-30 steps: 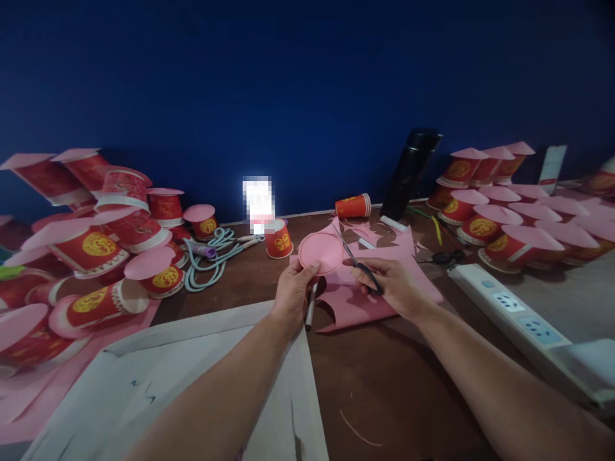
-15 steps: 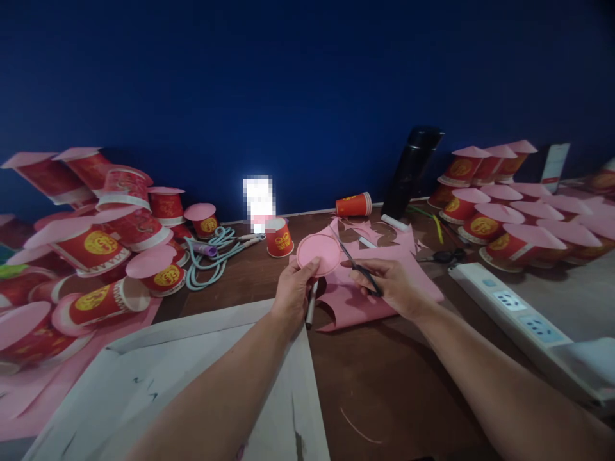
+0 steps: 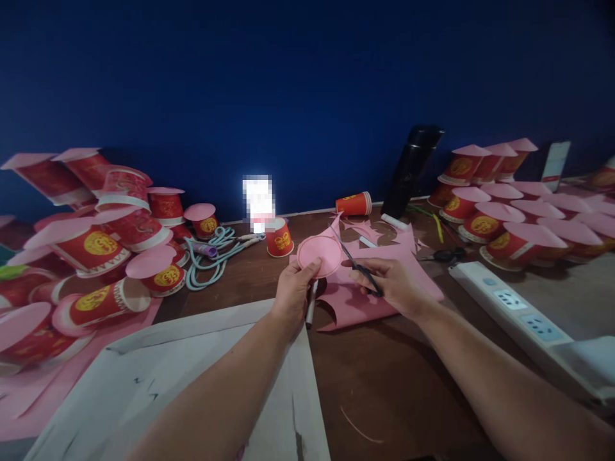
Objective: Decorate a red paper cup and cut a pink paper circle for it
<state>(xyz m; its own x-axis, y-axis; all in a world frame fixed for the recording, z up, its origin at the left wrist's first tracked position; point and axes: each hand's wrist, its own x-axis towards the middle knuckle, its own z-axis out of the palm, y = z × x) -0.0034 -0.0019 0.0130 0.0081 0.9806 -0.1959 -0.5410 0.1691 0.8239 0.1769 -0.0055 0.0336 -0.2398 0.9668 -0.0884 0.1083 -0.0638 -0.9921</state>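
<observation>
Pinched between the thumb and fingers of my left hand (image 3: 294, 288) is a round pink paper disc (image 3: 321, 251), with a thin strip at its edge. My right hand (image 3: 391, 285) is closed around the handles of black scissors (image 3: 353, 259), whose blades reach up to the disc's right edge. Under both hands lies a pink sheet (image 3: 375, 301) with curved cut-outs along its left side. A marker (image 3: 312, 306) rests just below the disc. Behind my left hand stands a red paper cup (image 3: 280, 238).
Red cups with pink disc tops crowd the left (image 3: 96, 246) and right (image 3: 500, 224). A power strip (image 3: 509, 307) lies at right, a black bottle (image 3: 414, 169) stands at the back, and a pale blue cable (image 3: 192, 275) is coiled at left. Fallen stacked cups (image 3: 353, 204) lie behind the scraps.
The thin strip at the disc's upper right edge stands slightly higher. Both hands keep nearly the same place and grip.
</observation>
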